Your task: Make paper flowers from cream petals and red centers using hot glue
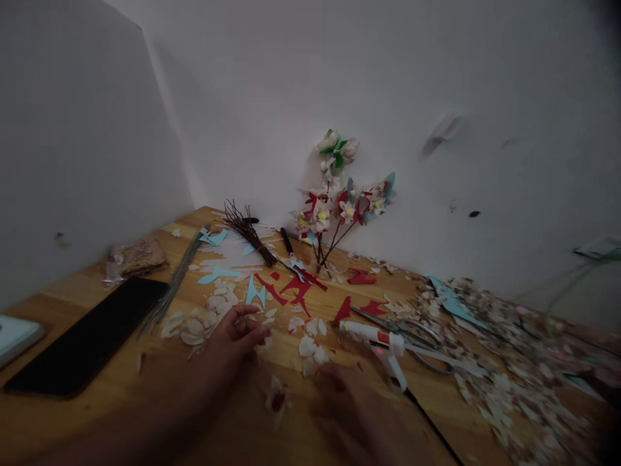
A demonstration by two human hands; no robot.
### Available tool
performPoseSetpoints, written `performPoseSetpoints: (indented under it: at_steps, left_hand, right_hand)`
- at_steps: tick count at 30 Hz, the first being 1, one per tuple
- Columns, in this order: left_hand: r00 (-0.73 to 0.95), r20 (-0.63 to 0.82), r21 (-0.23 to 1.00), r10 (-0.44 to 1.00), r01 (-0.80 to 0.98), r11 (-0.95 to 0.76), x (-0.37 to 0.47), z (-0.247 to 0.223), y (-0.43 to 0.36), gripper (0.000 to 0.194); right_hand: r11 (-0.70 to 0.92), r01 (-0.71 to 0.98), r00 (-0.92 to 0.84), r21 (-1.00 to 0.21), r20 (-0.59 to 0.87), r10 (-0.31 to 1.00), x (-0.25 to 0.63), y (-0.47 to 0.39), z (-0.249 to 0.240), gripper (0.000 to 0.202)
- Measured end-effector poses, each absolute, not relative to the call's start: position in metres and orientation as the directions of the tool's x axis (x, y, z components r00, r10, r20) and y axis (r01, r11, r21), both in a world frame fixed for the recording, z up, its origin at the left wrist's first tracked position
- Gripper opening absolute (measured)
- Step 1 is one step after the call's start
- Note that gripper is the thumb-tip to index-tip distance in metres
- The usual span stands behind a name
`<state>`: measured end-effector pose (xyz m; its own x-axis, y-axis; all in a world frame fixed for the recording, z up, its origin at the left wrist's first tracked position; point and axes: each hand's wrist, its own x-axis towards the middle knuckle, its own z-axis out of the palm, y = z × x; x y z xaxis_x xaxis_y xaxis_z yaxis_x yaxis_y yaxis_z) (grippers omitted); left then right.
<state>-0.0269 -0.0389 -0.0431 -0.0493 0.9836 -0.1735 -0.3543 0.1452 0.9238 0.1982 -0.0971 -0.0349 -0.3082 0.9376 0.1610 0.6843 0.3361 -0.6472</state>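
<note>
A: Dimly lit, so entries are coarse. Left hand (237,336) lies on the wooden table (97,414), fingers loosely curled, tips touching a heap of pale petal pieces (194,327). Nothing seen clamped in it; grip reads as released.

B: Right hand?

A: Right hand (349,408) is motion-blurred, low on the table near the front edge. Cannot tell whether it is clenched or slack, or whether it holds anything. A small white flower with a red centre (276,398) lies on the wood between the two hands, apart from both.

B: Nearby items?

A: White glue gun (383,346) just beyond the right hand, a red light showing on its body, black cord trailing toward the front edge. Scissors (412,336) beside it, touching or overlapping. Red paper scraps (295,288) and blue paper scraps (255,291) further back. Bundle of dark twigs (247,233) and a finished paper-flower sprig (334,200) against the wall. Black phone (87,340) far left.
</note>
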Motion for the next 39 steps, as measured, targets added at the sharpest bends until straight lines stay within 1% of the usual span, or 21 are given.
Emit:
performPoseSetpoints:
  at_steps: [2,6,9,11,13,15,17,20,22,25,31,33,36,39]
  left_hand:
    - [-0.059,-0.167,0.927,0.984,-0.350,0.136,-0.028,-0.045,-0.038,0.041]
    - [-0.047,-0.155,0.931,0.987,-0.340,0.130,-0.030,-0.047,-0.036,0.041]
    - [-0.037,-0.148,0.930,0.988,-0.346,0.126,-0.029,-0.047,-0.036,0.039]
    - [-0.036,-0.151,0.925,0.988,-0.358,0.129,-0.029,-0.047,-0.037,0.037]
    - [-0.034,-0.154,0.918,0.987,-0.374,0.131,-0.028,-0.047,-0.038,0.037]
    - [-0.035,-0.153,0.913,0.988,-0.388,0.128,-0.027,-0.047,-0.039,0.038]
    - [-0.039,-0.151,0.908,0.988,-0.401,0.123,-0.026,-0.046,-0.040,0.039]
    - [-0.029,-0.152,0.901,0.988,-0.414,0.126,-0.025,-0.047,-0.040,0.041]
    - [-0.011,-0.148,0.905,0.989,-0.404,0.131,-0.025,-0.049,-0.040,0.042]
    - [0.019,-0.124,0.911,0.992,-0.393,0.122,-0.024,-0.055,-0.039,0.040]
    - [0.116,-0.093,0.924,0.989,-0.361,0.129,-0.020,-0.062,-0.046,0.035]
    - [0.134,-0.094,0.930,0.987,-0.343,0.135,-0.019,-0.061,-0.048,0.035]
    - [0.114,-0.107,0.931,0.988,-0.336,0.139,-0.019,-0.060,-0.047,0.036]
    - [0.077,-0.129,0.932,0.989,-0.330,0.148,-0.019,-0.060,-0.045,0.036]
  right_hand:
    - [0.361,0.657,-0.391,-0.661,0.111,0.914,0.171,-0.087,-0.036,0.050]
    - [0.421,0.651,-0.493,-0.632,0.069,0.867,0.144,-0.077,-0.037,0.051]
    - [0.426,0.651,-0.480,-0.628,0.094,0.872,0.141,-0.076,-0.045,0.050]
    - [0.390,0.623,-0.443,-0.678,0.106,0.890,0.143,-0.076,-0.053,0.050]
    - [0.323,0.498,-0.414,-0.805,0.106,0.904,0.148,-0.075,-0.060,0.051]
    - [0.244,0.300,-0.364,-0.922,0.125,0.923,0.154,-0.074,-0.064,0.050]
    - [0.205,0.139,-0.251,-0.969,0.166,0.954,0.160,-0.072,-0.065,0.047]
    - [0.205,0.059,-0.090,-0.977,0.199,0.976,0.167,-0.071,-0.065,0.046]
    - [0.219,0.056,-0.053,-0.974,0.216,0.975,0.169,-0.071,-0.065,0.046]
    - [0.259,0.110,-0.011,-0.960,0.259,0.966,0.169,-0.073,-0.066,0.046]
    - [0.247,0.183,0.156,-0.952,0.276,0.948,0.161,-0.078,-0.069,0.043]
    - [0.292,0.241,0.162,-0.926,0.335,0.928,0.163,-0.078,-0.069,0.043]
    - [0.364,0.370,0.090,-0.855,0.422,0.902,0.168,-0.077,-0.068,0.045]
    - [0.371,0.400,0.081,-0.838,0.436,0.896,0.170,-0.075,-0.068,0.045]
